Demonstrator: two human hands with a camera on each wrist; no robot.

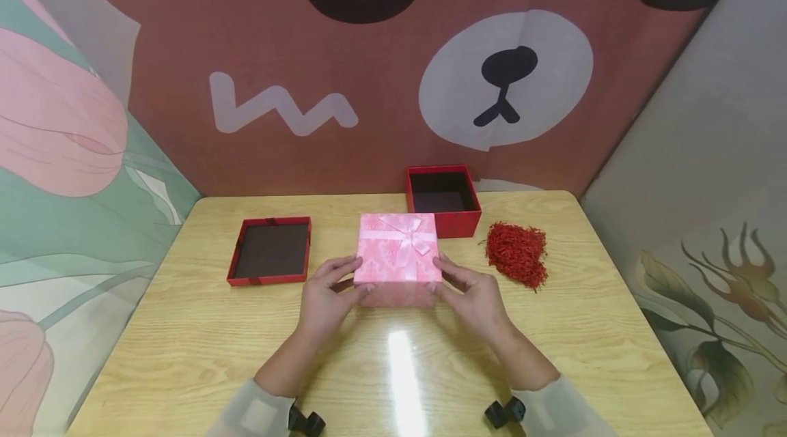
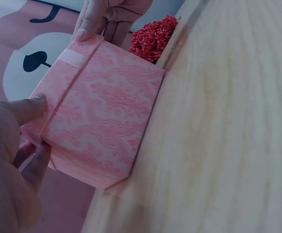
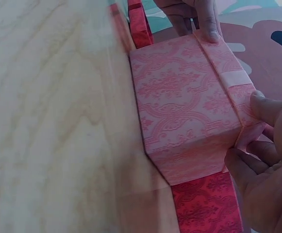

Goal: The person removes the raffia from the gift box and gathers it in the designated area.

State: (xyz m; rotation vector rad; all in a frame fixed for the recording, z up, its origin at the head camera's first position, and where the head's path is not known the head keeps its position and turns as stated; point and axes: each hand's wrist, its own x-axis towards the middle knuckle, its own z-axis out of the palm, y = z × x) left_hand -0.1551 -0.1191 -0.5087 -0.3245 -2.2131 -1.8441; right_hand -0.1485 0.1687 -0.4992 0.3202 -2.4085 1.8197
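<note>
A pink patterned gift box (image 1: 396,295) stands on the table, its lid (image 1: 376,261) on top with a pale ribbon and bow (image 1: 410,237). At the lid's left side my left hand (image 1: 328,292) pinches the front corner, thumb on the front face and fingers along the side. My right hand (image 1: 479,295) grips the opposite corner in the same way. From the left wrist view, the lid's lower edge (image 2: 72,99) shows as a line across the box's front. The right wrist view has the right thumb (image 3: 267,108) on the lid's rim. Inside the box is hidden.
Behind the pink box stands an open red box (image 1: 455,224) with a dark interior. A red lid (image 1: 268,280) lies inside-up at the left of the wooden table (image 1: 203,334). Red shredded paper (image 1: 516,254) is heaped at the right. A printed curtain (image 1: 381,164) hangs behind.
</note>
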